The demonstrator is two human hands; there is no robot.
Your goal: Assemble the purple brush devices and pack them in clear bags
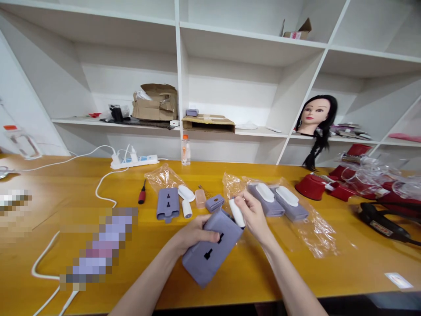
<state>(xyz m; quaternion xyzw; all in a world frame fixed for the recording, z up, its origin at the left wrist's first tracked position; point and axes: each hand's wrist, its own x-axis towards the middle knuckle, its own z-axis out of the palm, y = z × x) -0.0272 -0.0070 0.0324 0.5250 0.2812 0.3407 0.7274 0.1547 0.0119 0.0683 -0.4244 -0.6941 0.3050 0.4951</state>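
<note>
A purple box-shaped case (212, 252) with two black slots is gripped by my left hand (199, 235), its thumb lying across the front. At the case's upper right end, my right hand (251, 213) pinches a white cylinder (237, 213), whose lower end meets the case's edge. Just behind are a small purple piece (215, 203), a pink translucent block (200, 199), another white cylinder (187, 209), a white oval piece (186, 193) and a second purple case (167, 204) lying flat. Two purple cases (268, 206) with white oval tops rest on plastic wrap to the right.
A red screwdriver (142, 195), a power strip (134, 161) with white cables and a clear bottle (186, 151) stand or lie further back. Red and clear plastic parts (309, 186) and a black strapped item (378, 224) are at right. White shelves (230, 33) rise behind the wooden table (131, 289).
</note>
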